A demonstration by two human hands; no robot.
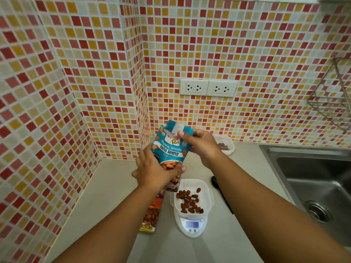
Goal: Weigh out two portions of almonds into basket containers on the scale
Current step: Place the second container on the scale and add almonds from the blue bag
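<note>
Almonds (190, 202) lie in the white basket (205, 188) on the scale (191, 225), below the teal bag (169, 149) you hold up. Your left hand (153, 170) wraps its lower part; your right hand (200, 146) pinches its top. A second basket (227, 144) sits behind, an orange packet (152, 213) left of the scale.

Bright, even daylight; soft shadows beneath the forearms on the table (117, 186). Wide-angle bending curves the tiled wall (57, 92); edges slightly blurred.
</note>
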